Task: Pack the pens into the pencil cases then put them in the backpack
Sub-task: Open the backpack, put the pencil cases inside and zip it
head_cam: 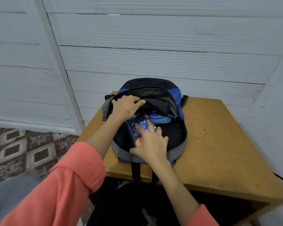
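Pencil case (132, 131) seems stiff, slick; we'd push its flat lid. Right grip (152, 144) rests spread on it; left grip (124, 106), eleven o'clock, clutches backpack (176, 95) flap.

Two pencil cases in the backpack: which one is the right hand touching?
The dark navy space-print case, nearer the person: the right hand rests its fingers on it. The brighter blue case with teal stripes lies behind it, untouched.

Square ochre-brown wooden table (219, 144): top scuffed, dark-spotted, standing close to the wall.
White ribbed wall panels (153, 59): dark horizontal seams, behind the table.
White slanted frame strip (59, 66): left of the table.
Maroon-and-cream diamond-patterned floor tiles (23, 147): lower left.
Blurred grey shape (10, 193): bottom-left corner, unidentifiable.
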Available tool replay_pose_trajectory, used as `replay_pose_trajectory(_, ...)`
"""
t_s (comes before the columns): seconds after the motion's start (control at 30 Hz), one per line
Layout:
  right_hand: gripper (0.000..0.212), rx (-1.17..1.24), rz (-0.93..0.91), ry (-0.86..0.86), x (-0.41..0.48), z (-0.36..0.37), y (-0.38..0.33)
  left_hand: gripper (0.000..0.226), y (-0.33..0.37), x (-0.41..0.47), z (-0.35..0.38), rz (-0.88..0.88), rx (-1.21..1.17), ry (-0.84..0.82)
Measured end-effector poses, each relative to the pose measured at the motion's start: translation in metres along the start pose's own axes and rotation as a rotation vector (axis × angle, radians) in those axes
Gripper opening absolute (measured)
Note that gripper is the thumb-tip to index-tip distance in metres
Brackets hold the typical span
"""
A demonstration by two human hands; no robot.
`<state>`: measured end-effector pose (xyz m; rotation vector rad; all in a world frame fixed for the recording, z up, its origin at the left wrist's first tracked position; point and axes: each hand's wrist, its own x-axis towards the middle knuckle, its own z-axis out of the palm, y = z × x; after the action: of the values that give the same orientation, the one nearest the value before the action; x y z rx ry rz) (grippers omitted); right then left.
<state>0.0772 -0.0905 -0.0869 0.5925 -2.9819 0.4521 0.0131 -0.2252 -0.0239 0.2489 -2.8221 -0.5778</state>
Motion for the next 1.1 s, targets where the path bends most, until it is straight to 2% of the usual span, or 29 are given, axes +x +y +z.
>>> replay_pose_trajectory(0.13, 0.087, -0.019, -0.03, -0.015, 0.004, 0.011, 0.002, 0.041, -0.008, 0.001, 0.002, 0.021, 0.009, -0.004)
replay_pose_trajectory(0.2, 0.088, 0.028, -0.078, -0.103, 0.006, 0.006, 0.011, 0.041, -0.011, 0.001, 0.003, 0.027, 0.006, -0.003)
replay_pose_trajectory(0.3, 0.099, 0.334, -0.115, -0.29, 0.004, -0.013, 0.036, 0.04, -0.013, 0.001, 0.005, 0.03, 0.013, -0.001)
replay_pose_trajectory(0.4, 0.098, 0.599, -0.113, -0.367, 0.002, -0.019, 0.07, 0.041, -0.014, 0.003, 0.005, 0.032, 0.015, -0.002)
replay_pose_trajectory(0.47, 0.098, 0.683, -0.097, -0.36, 0.001, -0.012, 0.082, 0.041, -0.015, 0.004, 0.005, 0.031, 0.01, 0.0)
replay_pose_trajectory(0.57, 0.116, 0.762, -0.004, -0.296, 0.003, -0.001, 0.087, 0.04, -0.017, 0.005, 0.006, 0.036, 0.012, 0.004)
replay_pose_trajectory(0.67, 0.116, 0.653, 0.021, -0.212, 0.007, 0.0, 0.082, 0.04, -0.018, 0.005, 0.007, 0.041, 0.004, 0.003)
replay_pose_trajectory(0.77, 0.106, 0.344, 0.008, -0.124, 0.008, -0.004, 0.069, 0.038, -0.019, 0.006, 0.007, 0.046, -0.009, 0.009)
replay_pose_trajectory(0.87, 0.103, 0.143, 0.006, -0.027, 0.011, -0.002, 0.056, 0.036, -0.019, 0.006, 0.006, 0.053, -0.025, 0.02)
replay_pose_trajectory(1.0, 0.103, 0.029, 0.012, 0.05, 0.025, 0.005, 0.044, 0.035, -0.02, 0.006, 0.006, 0.057, -0.032, 0.028)
replay_pose_trajectory(1.1, 0.102, 0.055, 0.031, 0.039, 0.037, 0.005, 0.038, 0.034, -0.02, 0.005, 0.006, 0.063, -0.043, 0.032)
